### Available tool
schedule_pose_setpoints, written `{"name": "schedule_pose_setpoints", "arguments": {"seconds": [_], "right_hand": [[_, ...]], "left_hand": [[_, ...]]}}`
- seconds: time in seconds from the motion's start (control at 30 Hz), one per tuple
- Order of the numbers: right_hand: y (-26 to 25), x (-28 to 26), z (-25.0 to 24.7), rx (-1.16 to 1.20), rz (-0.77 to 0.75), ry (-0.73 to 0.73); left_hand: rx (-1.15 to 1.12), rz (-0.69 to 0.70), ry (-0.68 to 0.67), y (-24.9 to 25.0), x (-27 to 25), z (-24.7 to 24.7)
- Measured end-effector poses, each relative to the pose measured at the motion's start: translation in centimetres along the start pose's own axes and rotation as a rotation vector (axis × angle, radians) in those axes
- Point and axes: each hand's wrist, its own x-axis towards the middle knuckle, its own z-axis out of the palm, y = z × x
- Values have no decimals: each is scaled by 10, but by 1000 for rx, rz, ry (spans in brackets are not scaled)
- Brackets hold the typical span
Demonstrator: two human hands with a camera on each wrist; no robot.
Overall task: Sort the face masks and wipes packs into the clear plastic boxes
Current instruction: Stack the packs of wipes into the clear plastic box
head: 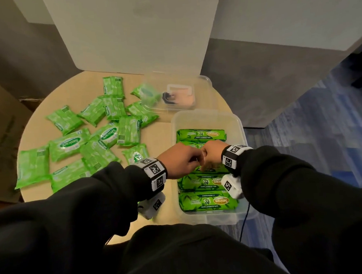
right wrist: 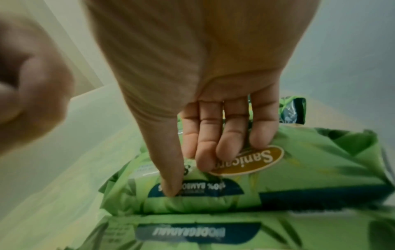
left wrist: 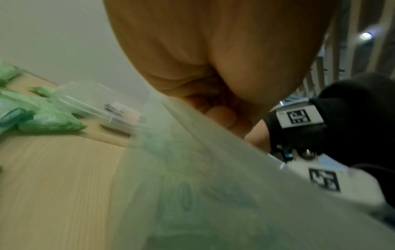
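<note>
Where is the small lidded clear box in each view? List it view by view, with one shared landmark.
Head: small lidded box sits upper centre, beyond the loose packs.
Left wrist: left of centre, blurred.
Right wrist: not in it; the right hand pinching a wipes pack fills it.
Shared landmark: the large clear box, in all three.

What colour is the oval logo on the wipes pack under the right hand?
Golden brown with white lettering, on the green wipes pack; the right wrist view shows it best.

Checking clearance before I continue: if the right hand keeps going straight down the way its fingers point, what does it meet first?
The right hand already touches it: the large wipes pack in the clear box.
</note>
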Motion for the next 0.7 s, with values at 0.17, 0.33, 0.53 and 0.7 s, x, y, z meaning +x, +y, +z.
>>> {"name": "schedule_pose_setpoints", "arguments": {"seconds": [0.17,0.33,0.53,0.7], "right_hand": [[-2,16,-15,81,-12,222],[-10,28,-15,-88,-52,255],[-25,28,-16,-213,-29,165],[-53,4,-7,-323,-95,87]], "left_hand": [[200,108,-53,-11,-10,-1],[71,73,34,-30,-16,-6],[91,48,70,-28,-14,-7],[-89,19,130,-28,-15,-14]]}}
